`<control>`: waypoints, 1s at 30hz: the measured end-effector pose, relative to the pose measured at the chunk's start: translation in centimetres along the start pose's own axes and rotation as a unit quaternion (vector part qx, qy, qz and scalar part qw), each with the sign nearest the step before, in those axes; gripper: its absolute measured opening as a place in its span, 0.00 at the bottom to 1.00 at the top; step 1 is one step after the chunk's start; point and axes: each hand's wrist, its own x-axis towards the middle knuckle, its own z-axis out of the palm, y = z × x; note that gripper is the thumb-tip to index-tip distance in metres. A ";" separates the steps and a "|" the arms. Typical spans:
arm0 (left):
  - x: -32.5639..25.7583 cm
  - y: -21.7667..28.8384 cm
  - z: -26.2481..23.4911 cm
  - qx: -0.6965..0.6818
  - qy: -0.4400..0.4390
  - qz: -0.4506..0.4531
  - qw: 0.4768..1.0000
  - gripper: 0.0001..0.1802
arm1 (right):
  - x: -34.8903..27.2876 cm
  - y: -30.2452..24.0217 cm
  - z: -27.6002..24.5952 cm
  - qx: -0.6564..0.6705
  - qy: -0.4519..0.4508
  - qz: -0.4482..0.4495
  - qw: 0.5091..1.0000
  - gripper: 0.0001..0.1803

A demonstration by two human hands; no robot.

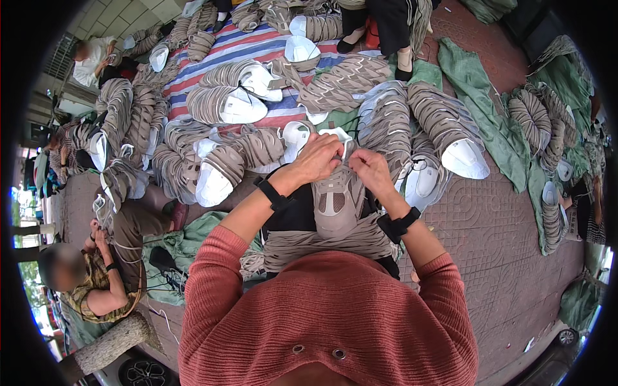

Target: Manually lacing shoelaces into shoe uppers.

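A grey-beige shoe upper (pixel 337 204) hangs over my lap, its toe end toward me and its white-lined opening away from me. My left hand (pixel 318 158) is closed on the far edge of this upper, at the left of the opening. Just to its right, my right hand (pixel 373 172) has thumb and fingers pinched together beside the opening. What lies in that pinch is too small to make out. Under the upper's toe, a thick bundle of grey-beige laces (pixel 328 247) lies across my lap. Both wrists wear black bands.
Nested stacks of shoe uppers (pixel 226 103) lie around me, many on a striped sheet (pixel 215 48). Green sacking (pixel 479 109) spreads at the right. A seated person (pixel 96 276) works at the left; another person's legs (pixel 386 29) stand ahead. Brick paving (pixel 496 238) lies to my right.
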 end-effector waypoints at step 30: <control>-16.8 -16.5 -25.4 0.374 0.470 -0.272 0.751 0.05 | 3.3 0.1 -3.0 -0.056 -0.194 -0.108 0.974 0.12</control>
